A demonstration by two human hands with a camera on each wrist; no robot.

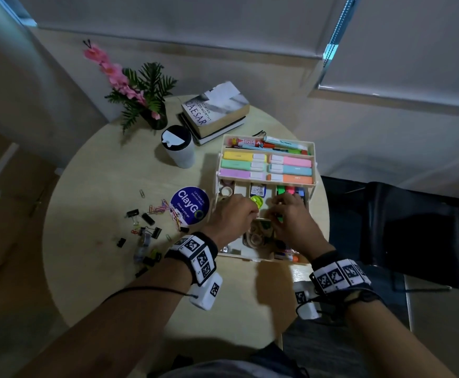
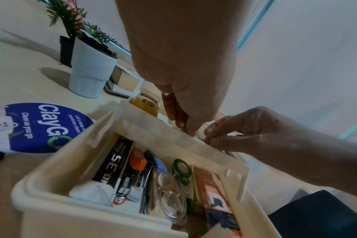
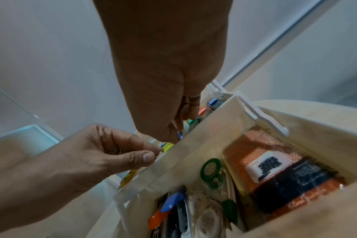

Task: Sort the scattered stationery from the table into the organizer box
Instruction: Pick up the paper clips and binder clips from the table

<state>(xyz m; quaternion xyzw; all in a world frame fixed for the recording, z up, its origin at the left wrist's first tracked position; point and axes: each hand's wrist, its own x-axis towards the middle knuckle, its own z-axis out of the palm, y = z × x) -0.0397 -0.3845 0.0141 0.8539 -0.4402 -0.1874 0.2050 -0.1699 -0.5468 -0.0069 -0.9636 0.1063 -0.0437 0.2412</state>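
Head view, lower half of the frame: two forearms reach up from the bottom edge, each wrist banded with black-and-white markers, and both hands meet over the middle tier of the organizer box (image 1: 266,259) at centre right. The left hand (image 1: 232,214) has its fingers curled down into a compartment beside a lime-green round item (image 1: 256,201); the left wrist view shows fingertips pinched low behind the tray wall, but what they pinch, if anything, I cannot tell. The right hand (image 1: 288,215) likewise curls its fingers tip to tip at the tray's near edge; whether it grips something small or only steadies the tray is hidden. Both hands working so close together suggests a fiddly item being seated or a divider adjusted.

Left of the box, at centre left, binder clips (image 1: 149,219) and coloured paper clips (image 1: 158,208) lie scattered on the round table (image 1: 100,173), partly over a blue ClayGo sticker (image 1: 190,204). These are still unsorted, lying at mixed angles with no common direction.

Farther up, the top tier holds pastel highlighters (image 1: 244,165) whose long axes run left to right across the frame, with markers (image 1: 266,144) behind them laid the same way, which suits the long compartments.

Beyond, toward upper left, stand a white tumbler (image 1: 179,150), stacked books (image 1: 214,113) and a flower pot (image 1: 154,115).
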